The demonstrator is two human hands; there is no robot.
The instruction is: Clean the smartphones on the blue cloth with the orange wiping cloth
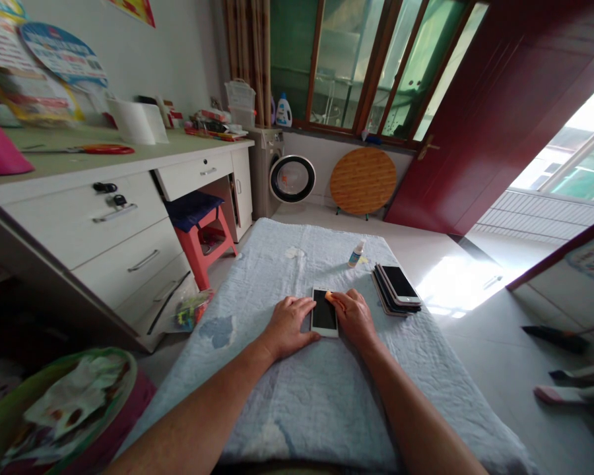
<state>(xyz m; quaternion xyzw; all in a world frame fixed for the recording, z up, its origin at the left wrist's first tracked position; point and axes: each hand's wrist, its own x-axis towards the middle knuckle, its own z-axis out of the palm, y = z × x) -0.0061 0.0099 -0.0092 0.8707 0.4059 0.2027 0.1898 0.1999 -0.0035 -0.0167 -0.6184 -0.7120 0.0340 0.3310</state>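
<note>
Where the left hand [291, 323] sits: left edge of the phone [321, 318], kinda spread
Right hand [356, 318]: pinching orange cloth [329, 297] against that phone

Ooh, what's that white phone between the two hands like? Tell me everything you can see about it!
The white phone is a slim rectangle with a dark, glossy-looking screen and white strips above and below it. It lies flat, screen up, on the pale blue cloth, its long sides pointing away from the person. The left hand is at its left edge. The right hand holds something small and orange, maybe a cloth, against its upper right part. Its back is hidden.
</note>
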